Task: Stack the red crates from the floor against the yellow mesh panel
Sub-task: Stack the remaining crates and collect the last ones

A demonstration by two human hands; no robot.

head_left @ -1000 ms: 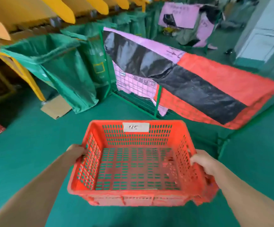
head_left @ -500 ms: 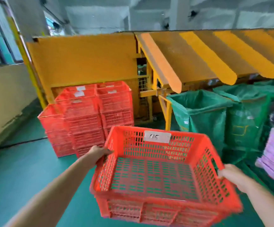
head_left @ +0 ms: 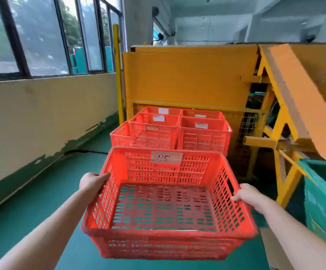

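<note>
I hold an empty red crate (head_left: 164, 207) with a white "115" label in front of me, above the green floor. My left hand (head_left: 92, 182) grips its left rim and my right hand (head_left: 250, 195) grips its right rim. Straight ahead, stacks of red crates (head_left: 177, 129) stand on the floor against the yellow mesh panel (head_left: 249, 123) at the base of a big yellow machine. The held crate hides the lower part of those stacks.
A beige wall (head_left: 41, 117) with windows runs along the left. Yellow slanted chute frames (head_left: 286, 117) rise at the right. A green bag (head_left: 323, 201) and a piece of cardboard (head_left: 275, 248) lie at the lower right. Green floor (head_left: 41, 201) stretches to the left.
The view has swung left from the green bags and coloured sheets to face the crate stacks, which are now closer and centred. Both hands kept their grip on the crate.
</note>
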